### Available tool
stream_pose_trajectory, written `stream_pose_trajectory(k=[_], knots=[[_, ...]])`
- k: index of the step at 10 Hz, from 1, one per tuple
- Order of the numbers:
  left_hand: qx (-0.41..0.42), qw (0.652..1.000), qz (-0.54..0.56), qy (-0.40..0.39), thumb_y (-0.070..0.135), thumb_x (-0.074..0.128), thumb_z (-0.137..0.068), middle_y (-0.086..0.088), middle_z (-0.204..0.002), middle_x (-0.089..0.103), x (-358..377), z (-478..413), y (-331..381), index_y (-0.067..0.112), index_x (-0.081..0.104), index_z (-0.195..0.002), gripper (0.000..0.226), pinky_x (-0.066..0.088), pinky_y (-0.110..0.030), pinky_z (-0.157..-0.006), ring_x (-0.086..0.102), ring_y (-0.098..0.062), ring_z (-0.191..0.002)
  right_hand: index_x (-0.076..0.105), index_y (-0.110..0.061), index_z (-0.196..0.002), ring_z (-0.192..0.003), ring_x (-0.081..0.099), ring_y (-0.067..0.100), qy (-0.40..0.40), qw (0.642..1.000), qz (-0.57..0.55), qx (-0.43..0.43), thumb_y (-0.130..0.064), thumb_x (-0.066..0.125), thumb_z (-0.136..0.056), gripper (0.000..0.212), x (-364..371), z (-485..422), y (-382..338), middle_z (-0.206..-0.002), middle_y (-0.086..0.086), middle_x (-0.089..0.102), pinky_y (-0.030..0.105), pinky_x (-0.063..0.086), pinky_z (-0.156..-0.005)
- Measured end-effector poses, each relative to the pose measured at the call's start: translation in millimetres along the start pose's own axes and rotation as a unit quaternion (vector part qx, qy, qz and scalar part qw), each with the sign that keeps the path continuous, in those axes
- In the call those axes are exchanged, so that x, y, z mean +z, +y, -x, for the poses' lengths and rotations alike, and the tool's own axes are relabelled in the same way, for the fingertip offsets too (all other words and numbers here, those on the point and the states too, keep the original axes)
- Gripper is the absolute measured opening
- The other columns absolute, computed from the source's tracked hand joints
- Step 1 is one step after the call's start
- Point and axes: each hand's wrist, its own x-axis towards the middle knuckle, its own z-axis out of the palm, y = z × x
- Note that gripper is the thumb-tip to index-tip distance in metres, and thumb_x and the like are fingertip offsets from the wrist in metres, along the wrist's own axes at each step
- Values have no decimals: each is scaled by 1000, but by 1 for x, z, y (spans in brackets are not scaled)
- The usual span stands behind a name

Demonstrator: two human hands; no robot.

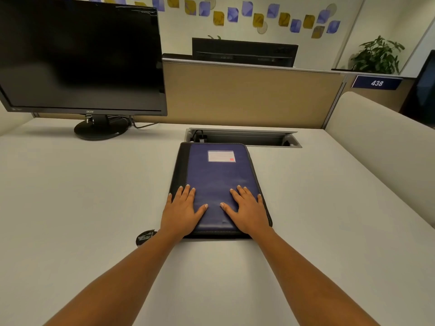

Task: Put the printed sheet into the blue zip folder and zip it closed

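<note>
Blue zip folder (219, 182): closed, flat on desk (94, 196) right of monitor (80, 55); my left hand (182, 211) and right hand (247, 211) spread empty on it; printed sheet unseen; risk: zipping it empty.
</note>
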Motion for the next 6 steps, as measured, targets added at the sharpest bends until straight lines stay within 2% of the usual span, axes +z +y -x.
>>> stream_pose_trajectory(k=[5,6], knots=[[11,1000,0,10,61,21,-90,-1,-158,3,3,1,-1,23,1,-147,71,-3,-40,-116,-1,-21,-145,5,-27,-145,-145,0,20,-17,1000,13,5,-59,25,-91,66,-1,1,-3,-158,1,3,47,-2,-116],[16,999,10,39,60,23,-90,-2,-158,-3,0,0,0,21,-4,-146,73,-7,-38,-115,-7,-21,-145,0,-26,-145,-145,-3,21,22,1000,-1,6,-58,29,-90,70,-7,2,-9,-158,2,-1,45,0,-117]])
